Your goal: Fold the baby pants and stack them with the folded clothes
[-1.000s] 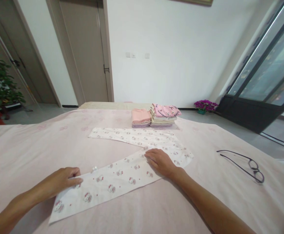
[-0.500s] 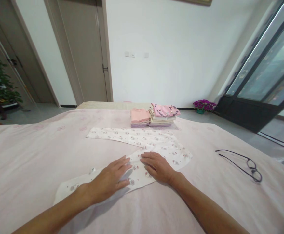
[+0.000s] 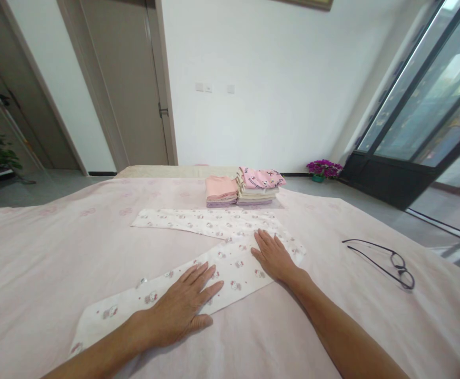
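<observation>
White printed pants (image 3: 230,258) lie spread flat on a pale pink bedsheet (image 3: 293,337), one leg reaching left at the far side and the other angled toward me. My left hand (image 3: 182,300) rests on the near leg, palm down with fingers spread. Farther right, my right hand (image 3: 275,255) lies flat near the waist end, its fingers stretched out on the cloth. Neither hand grips anything. Beneath my left forearm, part of the near leg is hidden.
Behind the pants stand two stacks of folded clothes, a peach-topped one (image 3: 221,190) and a taller one with a pink printed top (image 3: 259,180). Black-framed eyeglasses (image 3: 398,271) lie on the sheet at the right. Purple flowers (image 3: 323,168) stand on the floor beyond.
My right hand has slid across the pants toward the waist end, away from my left hand. My left hand has settled flatter on the near leg. The view has shifted slightly.
</observation>
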`<state>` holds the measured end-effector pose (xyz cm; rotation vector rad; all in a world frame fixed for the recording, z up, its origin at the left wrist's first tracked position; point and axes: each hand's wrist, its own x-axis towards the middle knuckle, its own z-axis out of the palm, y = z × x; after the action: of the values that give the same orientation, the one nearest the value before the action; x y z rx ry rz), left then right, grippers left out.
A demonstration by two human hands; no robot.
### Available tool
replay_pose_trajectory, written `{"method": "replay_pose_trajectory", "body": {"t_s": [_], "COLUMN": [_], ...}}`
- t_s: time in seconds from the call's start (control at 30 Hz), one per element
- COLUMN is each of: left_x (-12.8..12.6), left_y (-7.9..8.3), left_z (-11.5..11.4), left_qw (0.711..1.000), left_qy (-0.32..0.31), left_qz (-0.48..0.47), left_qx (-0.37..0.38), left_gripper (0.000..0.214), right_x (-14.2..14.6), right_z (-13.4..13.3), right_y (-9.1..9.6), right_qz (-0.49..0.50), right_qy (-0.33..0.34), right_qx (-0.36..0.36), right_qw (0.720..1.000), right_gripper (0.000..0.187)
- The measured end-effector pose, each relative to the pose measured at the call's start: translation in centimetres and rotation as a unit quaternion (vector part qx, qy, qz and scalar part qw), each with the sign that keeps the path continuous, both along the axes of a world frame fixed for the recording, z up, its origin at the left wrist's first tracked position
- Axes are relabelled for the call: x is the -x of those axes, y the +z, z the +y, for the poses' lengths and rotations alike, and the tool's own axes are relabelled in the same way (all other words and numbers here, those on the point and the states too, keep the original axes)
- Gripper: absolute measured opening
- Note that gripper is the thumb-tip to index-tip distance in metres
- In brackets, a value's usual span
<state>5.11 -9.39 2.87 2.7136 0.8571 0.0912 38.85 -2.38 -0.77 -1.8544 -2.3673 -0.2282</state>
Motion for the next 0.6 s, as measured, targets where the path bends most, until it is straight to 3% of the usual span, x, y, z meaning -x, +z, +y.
{"method": "replay_pose_trajectory", "body": {"t_s": [0.2, 0.37, 0.5, 0.6], "left_x": [0.2, 0.2, 0.3, 0.3], "left_y": [-0.6, -0.7, -1.0, -0.9], "left_z": [0.0, 0.0, -0.1, 0.0], "left_qw": [1.000, 1.000, 1.000, 0.999], "left_qy": [0.002, 0.000, -0.001, -0.003], "left_qz": [-0.023, -0.019, -0.025, -0.031], "left_qx": [-0.001, -0.004, -0.014, -0.017], "left_gripper": [0.069, 0.068, 0.067, 0.067], "right_x": [-4.7, -5.9, -4.4, -3.2], "right_z": [1.6, 1.7, 1.2, 1.1], "right_y": [-0.1, 0.3, 0.7, 0.6], "right_qz": [-0.032, -0.029, -0.039, -0.024], "right_qy": [-0.142, -0.212, -0.148, -0.039], "right_qx": [0.025, -0.004, -0.084, -0.059], "right_qw": [0.989, 0.977, 0.985, 0.997], "right_gripper": [0.064, 0.064, 0.061, 0.059]}}
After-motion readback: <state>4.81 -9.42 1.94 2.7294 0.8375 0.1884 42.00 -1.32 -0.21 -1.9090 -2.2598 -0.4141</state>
